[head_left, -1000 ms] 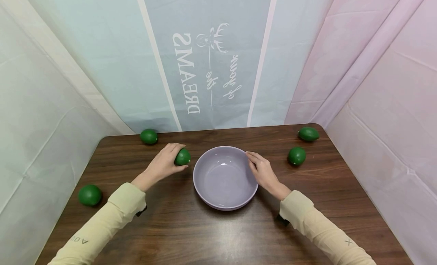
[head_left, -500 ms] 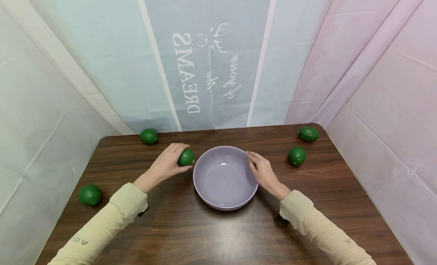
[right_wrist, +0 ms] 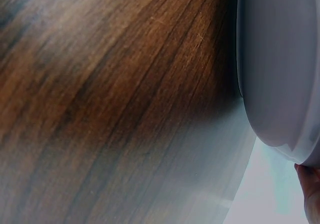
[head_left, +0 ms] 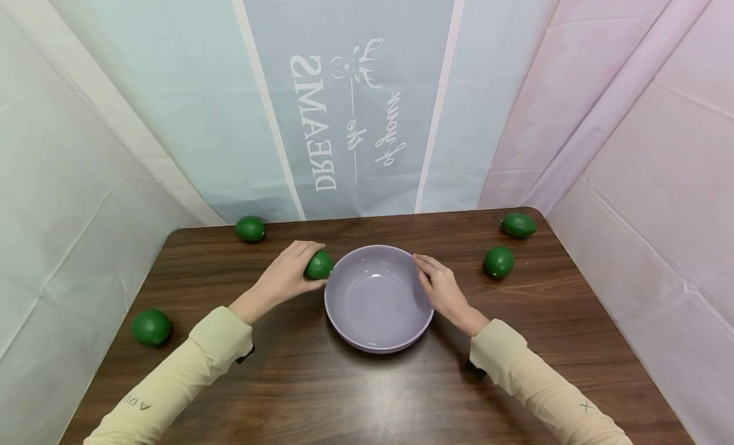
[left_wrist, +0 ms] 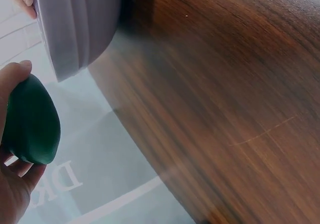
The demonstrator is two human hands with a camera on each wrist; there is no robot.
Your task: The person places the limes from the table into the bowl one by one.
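A green lime (head_left: 318,265) is gripped between the thumb and fingers of my left hand (head_left: 287,276), just at the left rim of a lavender bowl (head_left: 375,305). In the left wrist view, the lime (left_wrist: 34,121) hangs beside the bowl's outer wall (left_wrist: 80,24), a small gap away. My right hand (head_left: 444,289) holds the bowl's right rim, with its fingertips at the edge. In the right wrist view, only a finger (right_wrist: 309,189) shows by the rim. Nothing lies in the bowl.
Two more limes rest on the left of the wooden table (head_left: 367,400): one lime (head_left: 250,229) at the back, another lime (head_left: 151,328) nearer. On the right lie a lime (head_left: 498,262) and a farther lime (head_left: 518,225). A printed cloth (head_left: 367,177) hangs behind the table.
My left hand has carried the lime a short way right, up to the bowl's left rim. The right hand and the bowl have stayed where they were.
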